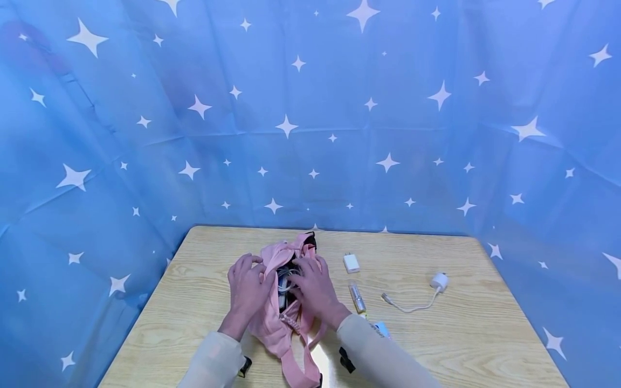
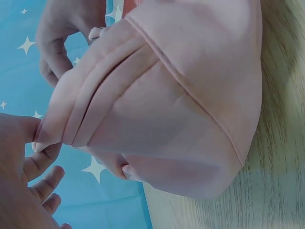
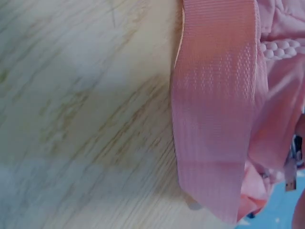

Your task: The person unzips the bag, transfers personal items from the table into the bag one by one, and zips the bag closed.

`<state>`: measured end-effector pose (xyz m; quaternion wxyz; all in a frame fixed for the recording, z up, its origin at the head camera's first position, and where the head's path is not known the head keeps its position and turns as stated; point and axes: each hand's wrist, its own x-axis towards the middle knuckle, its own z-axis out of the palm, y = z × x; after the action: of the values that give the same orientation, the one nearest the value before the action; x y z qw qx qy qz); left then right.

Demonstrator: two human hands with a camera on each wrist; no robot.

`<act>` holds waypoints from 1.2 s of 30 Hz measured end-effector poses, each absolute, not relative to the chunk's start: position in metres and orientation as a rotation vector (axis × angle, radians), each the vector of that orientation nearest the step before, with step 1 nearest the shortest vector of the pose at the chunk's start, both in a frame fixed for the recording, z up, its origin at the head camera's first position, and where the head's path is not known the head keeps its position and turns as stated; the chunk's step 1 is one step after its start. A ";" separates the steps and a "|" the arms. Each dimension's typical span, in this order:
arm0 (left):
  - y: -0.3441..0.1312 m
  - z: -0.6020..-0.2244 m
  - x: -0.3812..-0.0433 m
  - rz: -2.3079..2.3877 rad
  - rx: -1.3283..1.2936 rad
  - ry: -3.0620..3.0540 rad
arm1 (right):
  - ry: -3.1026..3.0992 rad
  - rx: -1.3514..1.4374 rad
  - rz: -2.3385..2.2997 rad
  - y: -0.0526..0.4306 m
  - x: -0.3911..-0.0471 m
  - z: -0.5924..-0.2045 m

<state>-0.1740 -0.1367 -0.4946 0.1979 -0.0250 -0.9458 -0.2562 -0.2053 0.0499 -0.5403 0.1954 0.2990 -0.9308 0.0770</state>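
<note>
Both forearms come in from the near side, the right one slanting far and left; the left hand (image 1: 249,288) lies back up on the left side of the pink bag (image 1: 273,326), thumb and forefinger pinching its fabric edge; the right hand (image 1: 312,291) bends its fingers over the opening from the right, beside a coiled cable (image 1: 285,280), though I cannot tell whether it grasps anything.

The bag sits slightly left of the table's (image 1: 466,334) middle, its long axis running near to far; its webbing strap (image 3: 214,109) loops toward the near edge, and the opening faces up; a USB plug (image 3: 290,177) shows by the right fingers.

To the right lie a white charger (image 1: 351,263), prongs pointing far, and a white adapter (image 1: 439,281) with its cord trailing left; marks by the blue item (image 1: 383,328) at the right sleeve are too small to read.
</note>
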 end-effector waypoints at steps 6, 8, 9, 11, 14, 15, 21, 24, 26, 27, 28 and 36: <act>-0.137 -0.495 -0.173 -0.716 -0.080 -2.640 | -2.812 0.588 0.261 0.054 -0.204 -0.536; -0.137 -0.495 -0.174 -0.720 -0.081 -2.638 | -2.846 0.533 0.278 0.054 -0.204 -0.537; -0.137 -0.496 -0.174 -0.724 -0.081 -2.640 | -2.857 0.508 0.295 0.054 -0.204 -0.537; -0.137 -0.496 -0.174 -0.730 -0.078 -2.649 | -2.881 0.465 0.332 0.055 -0.204 -0.537; -0.137 -0.496 -0.174 -0.737 -0.074 -2.658 | -2.909 0.407 0.374 0.056 -0.204 -0.536; -0.137 -0.496 -0.174 -0.737 -0.073 -2.660 | -2.915 0.396 0.380 0.057 -0.204 -0.535; -0.138 -0.496 -0.174 -0.727 -0.077 -2.644 | -2.935 0.415 0.363 0.059 -0.202 -0.530; -0.137 -0.495 -0.174 -0.717 -0.085 -2.641 | -2.903 0.439 0.367 0.058 -0.201 -0.527; -0.137 -0.495 -0.174 -0.714 -0.087 -2.644 | -2.880 0.451 0.382 0.055 -0.201 -0.525; -0.137 -0.495 -0.174 -0.713 -0.087 -2.645 | -2.869 0.459 0.396 0.053 -0.201 -0.524; -0.136 -0.494 -0.175 -0.710 -0.088 -2.646 | -2.858 0.467 0.413 0.051 -0.200 -0.523; -0.135 -0.494 -0.175 -0.708 -0.075 -2.675 | -2.857 0.507 0.454 0.031 -0.194 -0.521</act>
<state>-0.1747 -0.1351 -0.4941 0.1854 -0.0267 -0.9496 -0.2513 -0.1941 0.0310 -0.5207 0.1022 0.1719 -0.9677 0.1537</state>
